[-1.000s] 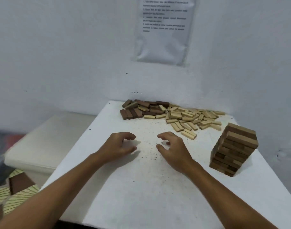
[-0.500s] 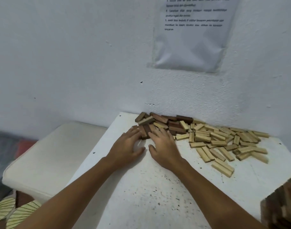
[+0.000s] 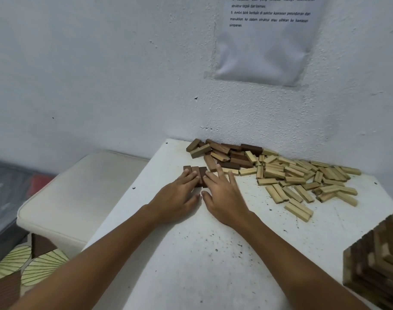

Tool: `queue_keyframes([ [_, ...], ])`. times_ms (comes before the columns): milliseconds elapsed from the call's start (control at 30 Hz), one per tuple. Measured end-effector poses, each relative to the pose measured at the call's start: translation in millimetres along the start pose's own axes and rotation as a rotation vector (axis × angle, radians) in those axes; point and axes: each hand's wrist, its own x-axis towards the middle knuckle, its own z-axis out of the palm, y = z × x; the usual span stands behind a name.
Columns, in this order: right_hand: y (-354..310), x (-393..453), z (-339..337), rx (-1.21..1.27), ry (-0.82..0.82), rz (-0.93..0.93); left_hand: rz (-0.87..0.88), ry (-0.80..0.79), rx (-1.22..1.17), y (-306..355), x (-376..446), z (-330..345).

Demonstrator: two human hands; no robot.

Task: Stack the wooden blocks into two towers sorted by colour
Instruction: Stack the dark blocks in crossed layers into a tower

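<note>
Blocks: three dark brown wooden blocks [image 3: 196,175] side by side, long axes pointing away, under both hands' fingertips.
Grip: left hand [image 3: 176,196] and right hand [image 3: 223,198] flat, fingers straight, pressing.

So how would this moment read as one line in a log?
step: gathering dark blocks | left hand: flat on them | right hand: flat on them | tower: untouched
</note>
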Motion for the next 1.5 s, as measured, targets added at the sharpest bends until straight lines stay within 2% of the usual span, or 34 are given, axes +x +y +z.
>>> queue_keyframes([
  [133,-10,-35,-7,0.089,0.015,-0.032,0.030,-0.028,-0.007,13,-35,0],
  [333,-23,-97,-14,0.146,0.078,-0.071,0.099,0.012,-0.026,41,-90,1],
  [567,-41,-156,-26,0.180,0.189,-0.152,0.266,0.119,0.029,61,-135,10],
  [700,-48,-177,-30,0.213,0.192,-0.184,0.370,0.202,0.041,73,-152,10],
  [967,-54,-201,-31,0.245,0.164,-0.205,0.414,0.255,0.047,85,-169,9],
  [1133,-52,-203,-33,0.343,0.157,-0.153,0.392,0.183,-0.081,75,-162,2],
  [1200,-48,-200,-37,0.410,0.101,-0.096,0.335,0.123,-0.119,72,-157,-4],
  [1333,-42,-192,-46,0.433,-0.060,-0.002,0.111,-0.009,-0.243,59,-149,-13],
  [1500,-38,-186,-45,0.518,-0.162,0.072,0.065,-0.088,-0.363,56,-141,-11],
])
